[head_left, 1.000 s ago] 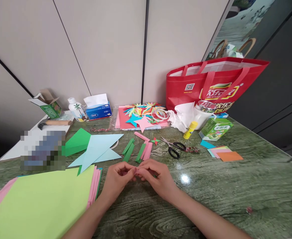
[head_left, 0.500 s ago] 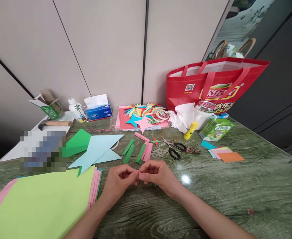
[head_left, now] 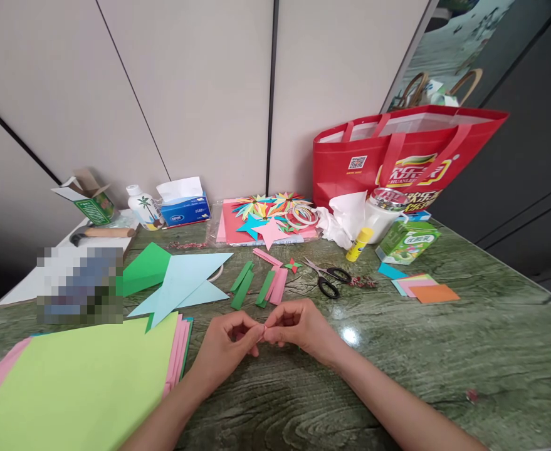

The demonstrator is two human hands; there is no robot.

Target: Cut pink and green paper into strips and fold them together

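Close together above the table's front, my left hand (head_left: 228,344) and my right hand (head_left: 304,331) are both closed in a pinch, fingertips meeting. Between them is a small piece of pink paper (head_left: 264,329), mostly hidden by the fingers. Just beyond lie green paper strips (head_left: 244,292) and pink paper strips (head_left: 279,287). A small red and green paper star (head_left: 293,266) sits behind these strips. Black-handled scissors (head_left: 326,279) lie partly open to the right of them.
Left are a stack of coloured paper (head_left: 87,376) and large pale blue folded paper (head_left: 188,282). Behind stand a tissue box (head_left: 185,210), paper flowers (head_left: 275,207), a glue stick (head_left: 360,244), a green carton (head_left: 409,243) and a red bag (head_left: 350,175). Small paper sheets (head_left: 432,293) lie right.
Both hands stay pinched together in nearly the same place, with slight finger movement. The pink paper shows a little less between the fingertips. The camera view has shifted slightly.
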